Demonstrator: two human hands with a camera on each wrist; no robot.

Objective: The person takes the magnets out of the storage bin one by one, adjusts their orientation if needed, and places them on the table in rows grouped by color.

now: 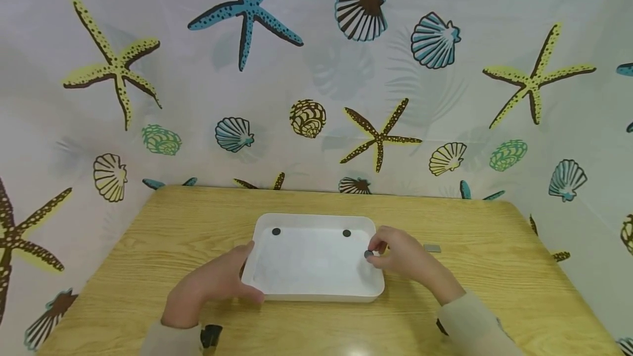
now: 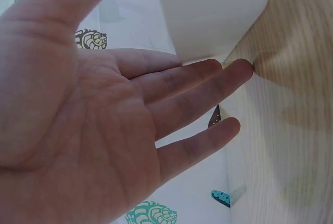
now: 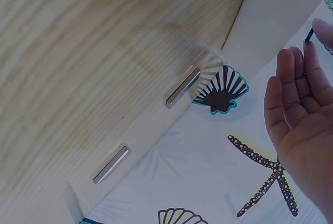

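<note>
A shallow white rectangular tray (image 1: 309, 262) lies on the wooden table. My left hand (image 1: 222, 276) is at its left side, thumb by the front corner and fingertips at the left wall. In the left wrist view its fingers (image 2: 190, 96) are extended beside the white tray wall (image 2: 213, 11). My right hand (image 1: 400, 251) pinches a small dark disc (image 1: 368, 254) between thumb and index finger, over the tray's right end. The right wrist view shows this disc (image 3: 309, 35) edge-on. Two similar dark discs, one at back left (image 1: 276, 231) and one at back right (image 1: 346, 233), sit inside the tray.
Right of the tray, a small grey rectangular piece (image 1: 432, 248) lies on the table (image 1: 470, 290). The right wrist view shows two slim silver bars, a nearer one (image 3: 111, 165) and another (image 3: 183, 87). A curtain (image 1: 316, 70) printed with starfish and shells hangs behind the table.
</note>
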